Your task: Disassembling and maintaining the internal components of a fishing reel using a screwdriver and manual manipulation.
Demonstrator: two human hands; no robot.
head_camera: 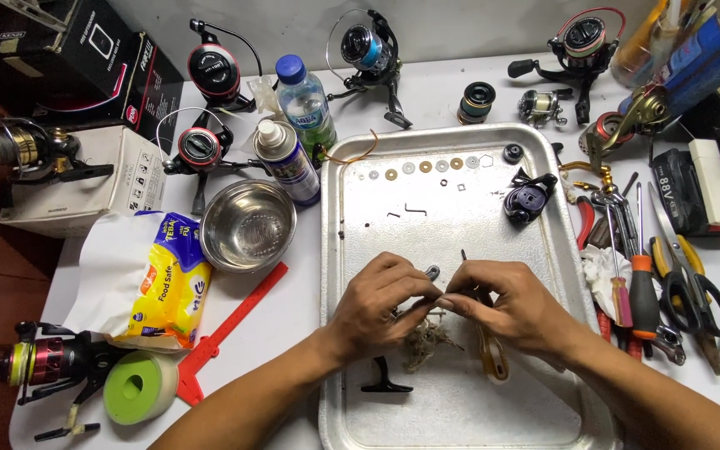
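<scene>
Small metal part (433, 272) was pinched between the closed fingertips of the left hand (381, 304) and right hand (506, 304), above a tangled wad of line (428, 337) on the metal tray (460, 408); a steel bowl (247, 225) sat left.

Under your hands sits a silver metal tray (460, 417). Left of it you've got a shiny steel bowl (248, 225), a red ruler (235, 321), a yellow-and-white packet (164, 287), a lime-green roll (139, 386), and a blue-capped clear bottle (304, 100).
</scene>
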